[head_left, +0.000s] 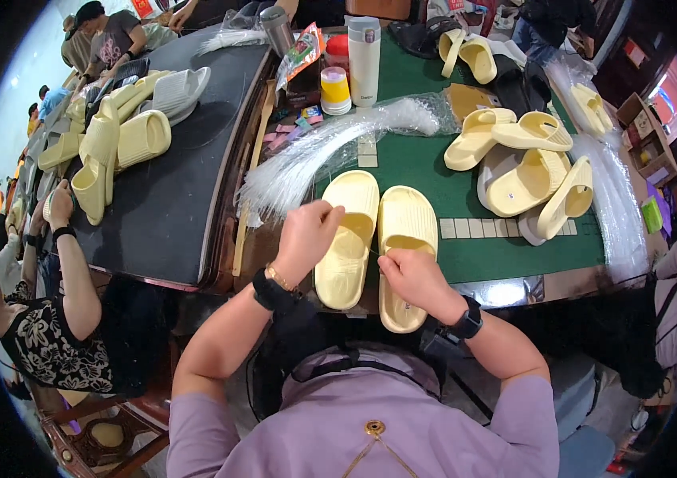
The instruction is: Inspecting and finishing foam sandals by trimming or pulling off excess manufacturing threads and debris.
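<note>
Probably squishy, light slippers (342, 279) are being worked mid-frame, best grabbed by straps (408, 221); left hand (306, 233), right hand (418, 279) pinched, contents unclear.

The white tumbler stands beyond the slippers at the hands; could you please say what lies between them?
In the head view, a bundle of thin white strands lies between the white tumbler and these slippers, with a few pale tiles nearer the slippers.

From afar, I'm seeing bare green bench (416, 163) running between the pair of slippers (408, 219) and the slipper pile (515, 192), leaving the right hand (418, 280) a passage. Ahead of the left hand (305, 239), a white strand bundle (306, 163) is blocking, a bottle (364, 65) standing behind.
</note>
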A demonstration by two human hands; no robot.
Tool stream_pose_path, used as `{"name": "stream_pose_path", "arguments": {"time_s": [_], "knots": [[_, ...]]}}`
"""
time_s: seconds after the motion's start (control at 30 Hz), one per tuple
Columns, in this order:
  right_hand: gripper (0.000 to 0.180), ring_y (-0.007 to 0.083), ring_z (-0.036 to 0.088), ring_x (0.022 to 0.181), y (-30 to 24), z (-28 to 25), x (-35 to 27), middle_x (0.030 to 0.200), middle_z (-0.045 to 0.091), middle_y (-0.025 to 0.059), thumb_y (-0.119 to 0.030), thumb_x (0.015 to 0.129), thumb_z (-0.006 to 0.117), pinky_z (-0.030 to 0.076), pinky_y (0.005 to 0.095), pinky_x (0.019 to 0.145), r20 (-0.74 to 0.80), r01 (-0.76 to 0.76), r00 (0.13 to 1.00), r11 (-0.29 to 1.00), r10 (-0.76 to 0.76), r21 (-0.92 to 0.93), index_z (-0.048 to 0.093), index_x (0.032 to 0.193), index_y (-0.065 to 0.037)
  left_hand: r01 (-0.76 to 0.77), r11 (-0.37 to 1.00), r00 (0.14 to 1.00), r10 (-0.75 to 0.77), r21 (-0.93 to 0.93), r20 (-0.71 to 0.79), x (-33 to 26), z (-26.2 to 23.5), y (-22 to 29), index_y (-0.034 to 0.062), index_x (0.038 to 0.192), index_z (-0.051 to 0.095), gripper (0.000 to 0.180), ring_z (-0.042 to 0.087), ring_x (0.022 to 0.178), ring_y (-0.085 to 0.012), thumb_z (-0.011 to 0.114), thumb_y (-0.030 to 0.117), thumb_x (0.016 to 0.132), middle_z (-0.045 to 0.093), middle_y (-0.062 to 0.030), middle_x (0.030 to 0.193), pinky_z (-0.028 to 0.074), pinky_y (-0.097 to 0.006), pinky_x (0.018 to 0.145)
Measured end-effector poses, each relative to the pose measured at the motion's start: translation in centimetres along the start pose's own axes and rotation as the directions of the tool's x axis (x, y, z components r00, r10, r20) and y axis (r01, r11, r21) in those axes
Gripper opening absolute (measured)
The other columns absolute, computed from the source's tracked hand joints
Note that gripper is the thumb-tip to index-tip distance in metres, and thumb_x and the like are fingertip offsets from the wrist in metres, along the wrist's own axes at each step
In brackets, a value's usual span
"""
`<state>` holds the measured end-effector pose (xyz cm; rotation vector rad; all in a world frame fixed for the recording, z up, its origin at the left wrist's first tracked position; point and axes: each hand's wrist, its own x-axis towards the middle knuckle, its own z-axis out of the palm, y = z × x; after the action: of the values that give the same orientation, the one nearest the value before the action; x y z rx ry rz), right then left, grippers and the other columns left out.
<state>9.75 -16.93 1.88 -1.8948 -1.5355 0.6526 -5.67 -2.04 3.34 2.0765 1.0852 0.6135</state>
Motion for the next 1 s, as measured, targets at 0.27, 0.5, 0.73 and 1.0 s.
{"name": "stream_pose_path", "arguments": {"time_s": [0.27, 0.5, 0.73, 1.0], "knots": [[0.031, 0.0421, 0.062, 0.069, 1.2, -0.2, 0.7, 0.071, 0.063, 0.0229, -0.026, 0.093, 0.053, 0.049, 0.0499, 0.063, -0.048, 0.015, 0.999, 1.000, -0.016, -0.022, 0.063, 0.078, 0.000, 0.026, 0.953, 0.995, 0.004, 0.302, -0.099, 6.7, 0.8, -2.8, -0.0016, 0.086, 0.071, 0.033, 0.066, 0.079, -0.0407, 0.062, 0.030, 0.083, 0.066, -0.0254, 0.082, 0.052, -0.045, 0.073], [0.025, 0.0392, 0.064, 0.072, 1.7, -0.2, -0.4, 0.074, 0.065, 0.0196, -0.023, 0.092, 0.054, 0.050, 0.0450, 0.063, -0.161, 0.011, 0.987, 1.000, -0.009, 0.015, 0.062, 0.104, -0.003, 0.166, 0.905, 0.986, -0.164, 0.393, -0.039, 9.6, 2.0, -3.3, -0.0023, 0.090, 0.071, 0.033, 0.066, 0.089, -0.0429, 0.065, 0.026, 0.075, 0.067, -0.0290, 0.092, 0.054, -0.047, 0.081], [0.017, 0.0310, 0.064, 0.063, 1.1, -3.1, -1.3, 0.072, 0.065, 0.0164, -0.013, 0.089, 0.058, 0.050, 0.0401, 0.058, -0.271, 0.100, 0.959, 0.993, -0.080, 0.059, 0.064, 0.102, -0.005, 0.168, 0.907, 0.986, -0.158, 0.385, -0.057, 10.1, 2.3, -3.7, -0.0032, 0.090, 0.071, 0.029, 0.066, 0.088, -0.0442, 0.062, 0.020, 0.074, 0.067, -0.0298, 0.091, 0.054, -0.048, 0.079], [0.024, 0.0328, 0.066, 0.078, 9.4, -4.4, 5.9, 0.084, 0.066, 0.0160, -0.017, 0.087, 0.060, 0.052, 0.0434, 0.070, -0.564, -0.113, 0.820, 0.994, 0.096, 0.005, 0.061, 0.106, -0.002, 0.160, 0.909, 0.986, -0.132, 0.385, -0.098, 10.1, 2.6, -3.3, -0.0035, 0.087, 0.071, 0.025, 0.067, 0.087, -0.0438, 0.060, 0.016, 0.076, 0.066, -0.0302, 0.088, 0.055, -0.047, 0.078]]}}
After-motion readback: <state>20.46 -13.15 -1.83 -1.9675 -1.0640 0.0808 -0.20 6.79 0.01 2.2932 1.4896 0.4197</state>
